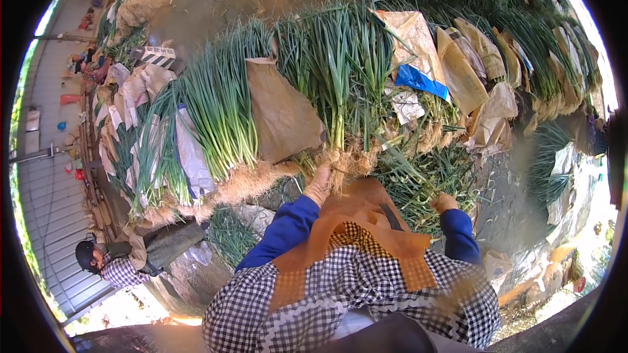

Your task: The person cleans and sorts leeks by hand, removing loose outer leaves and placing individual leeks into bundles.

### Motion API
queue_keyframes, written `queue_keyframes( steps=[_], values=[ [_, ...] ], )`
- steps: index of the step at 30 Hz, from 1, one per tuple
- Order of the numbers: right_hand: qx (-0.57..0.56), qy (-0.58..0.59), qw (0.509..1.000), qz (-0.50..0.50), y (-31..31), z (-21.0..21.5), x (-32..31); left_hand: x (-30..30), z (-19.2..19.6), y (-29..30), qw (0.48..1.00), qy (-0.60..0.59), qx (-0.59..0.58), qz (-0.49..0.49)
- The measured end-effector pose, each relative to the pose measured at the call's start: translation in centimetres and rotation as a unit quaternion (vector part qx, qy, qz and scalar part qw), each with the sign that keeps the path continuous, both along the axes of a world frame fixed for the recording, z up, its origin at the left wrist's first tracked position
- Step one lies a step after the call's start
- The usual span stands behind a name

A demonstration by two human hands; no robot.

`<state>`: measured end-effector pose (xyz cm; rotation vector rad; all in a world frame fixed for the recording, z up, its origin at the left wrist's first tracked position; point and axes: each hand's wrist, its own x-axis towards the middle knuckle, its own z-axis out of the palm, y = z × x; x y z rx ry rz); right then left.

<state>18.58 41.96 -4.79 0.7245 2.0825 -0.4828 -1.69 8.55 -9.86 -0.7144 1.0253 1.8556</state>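
Observation:
My left hand is closed around the root end of a bunch of green onions, whose long green leaves point away from me. Pale, stringy roots hang beside that hand, over the brown apron on my lap. Lower right, my right hand has its fingers curled at the end of some loose green onion leaves; the grip itself is small and partly hidden. Under and around this hand lies a heap of stripped leaves.
Rows of green onions with tan roots stretch left and right, with brown paper sheets between bunches. A blue-edged paper sack lies to the right. At lower left another person in a dark cap bends near the row. Trimmings lie beside my left arm.

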Motion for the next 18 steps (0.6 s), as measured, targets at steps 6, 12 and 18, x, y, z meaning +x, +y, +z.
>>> queue_keyframes(
  steps=[6,12,18],
  values=[
    [-0.237,0.358,0.888,-0.166,-9.2,-0.7,-16.7,3.0,3.7,3.1,0.996,0.078,-0.014,-0.041],
    [-0.492,0.339,0.656,-0.461,-14.2,-6.2,-22.3,3.4,10.4,4.9,0.987,-0.113,0.102,0.055],
    [-0.665,0.249,0.496,-0.499,-13.3,-0.7,-18.6,3.2,5.2,3.8,0.977,0.198,-0.049,-0.062]
  ],
)
